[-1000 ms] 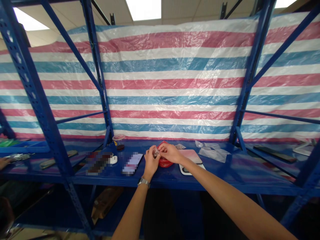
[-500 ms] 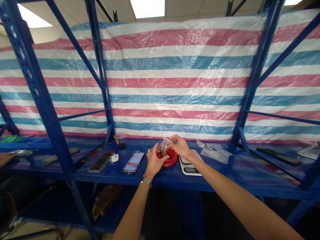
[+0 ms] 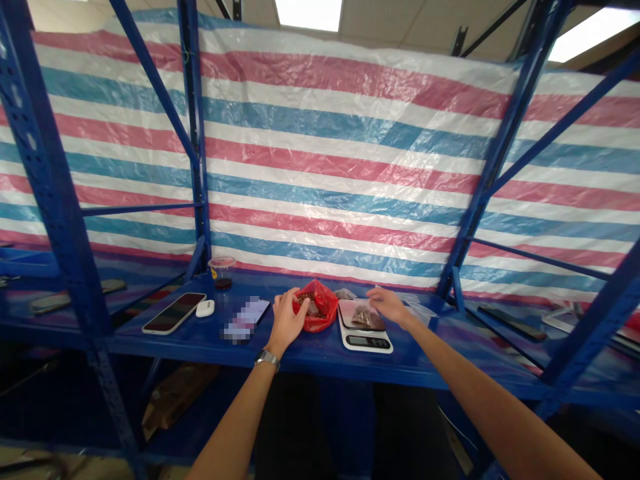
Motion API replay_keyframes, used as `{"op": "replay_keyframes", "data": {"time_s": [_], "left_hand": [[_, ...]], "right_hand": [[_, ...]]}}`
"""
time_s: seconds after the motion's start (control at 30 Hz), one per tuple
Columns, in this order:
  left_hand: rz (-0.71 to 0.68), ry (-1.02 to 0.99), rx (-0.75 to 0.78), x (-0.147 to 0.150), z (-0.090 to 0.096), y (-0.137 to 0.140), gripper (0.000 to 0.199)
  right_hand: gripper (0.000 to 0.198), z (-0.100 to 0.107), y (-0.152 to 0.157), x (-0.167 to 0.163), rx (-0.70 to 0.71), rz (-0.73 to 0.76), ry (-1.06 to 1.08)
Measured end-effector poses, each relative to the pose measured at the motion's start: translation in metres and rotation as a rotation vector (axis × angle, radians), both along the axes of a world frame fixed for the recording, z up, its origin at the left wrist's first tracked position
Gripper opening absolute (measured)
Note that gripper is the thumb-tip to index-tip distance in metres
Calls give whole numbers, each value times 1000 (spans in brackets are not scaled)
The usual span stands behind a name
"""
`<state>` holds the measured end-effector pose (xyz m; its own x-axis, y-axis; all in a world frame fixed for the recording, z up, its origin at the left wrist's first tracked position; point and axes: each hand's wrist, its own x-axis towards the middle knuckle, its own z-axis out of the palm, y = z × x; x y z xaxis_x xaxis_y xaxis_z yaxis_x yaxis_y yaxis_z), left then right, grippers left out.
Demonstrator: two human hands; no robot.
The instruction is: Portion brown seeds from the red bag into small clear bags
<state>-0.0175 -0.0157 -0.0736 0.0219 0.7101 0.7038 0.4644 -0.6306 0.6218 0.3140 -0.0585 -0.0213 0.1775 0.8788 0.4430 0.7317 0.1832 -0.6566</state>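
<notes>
My left hand point(image 3: 289, 320) is closed on the left rim of a red plastic bag point(image 3: 324, 321), with the thumb along its mouth. Small brown pieces show inside the bag. Right of it stands a white kitchen scale point(image 3: 343, 339) with a display along its front. A small clear plastic bag point(image 3: 362, 316) of brown pieces is on the scale's platform. My right hand point(image 3: 389, 305) is above the platform's right rear part, its fingers pinched at the small bag's upper end. The fingertips' exact contact is hard to make out.
Left of the red bag are a phone point(image 3: 247, 319), a white earbud case point(image 3: 205, 308), another phone point(image 3: 175, 313) and a clear cup of dark liquid point(image 3: 222, 273). Clear plastic bags point(image 3: 420, 309) lie right of the scale. Blue rack posts point(image 3: 505, 147) flank the shelf.
My right hand has moved right with the small clear bag, from over the red bag to the scale. My left hand stays at the red bag. The view has shifted and tilted.
</notes>
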Motion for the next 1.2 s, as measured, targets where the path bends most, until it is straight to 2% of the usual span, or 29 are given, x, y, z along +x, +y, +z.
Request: {"op": "replay_keyframes", "data": {"time_s": [0.1, 0.33, 0.5, 0.6, 0.7, 0.83, 1.0, 1.2], "left_hand": [[-4, 29, 6, -1, 1, 0, 34], [18, 53, 24, 0, 0, 3, 30], [24, 76, 39, 0, -3, 6, 27], [42, 101, 27, 0, -3, 7, 27], [56, 110, 18, 0, -1, 7, 27], [51, 106, 16, 0, -1, 9, 26], [35, 108, 15, 0, -2, 11, 26], [34, 121, 13, 0, 0, 8, 26]], "right_hand": [[22, -9, 5, 4, 10, -37, -38], [28, -11, 4, 27, 128, -221, -112], [34, -46, -18, 41, 211, -427, -145], [37, -62, -28, 45, 160, -568, -155], [37, -67, -31, 45, 122, -657, -156], [31, -64, -32, 37, 96, -611, -211], [29, -60, -37, 22, 83, -503, -419], [28, -59, -39, 19, 66, -487, -434]]}}
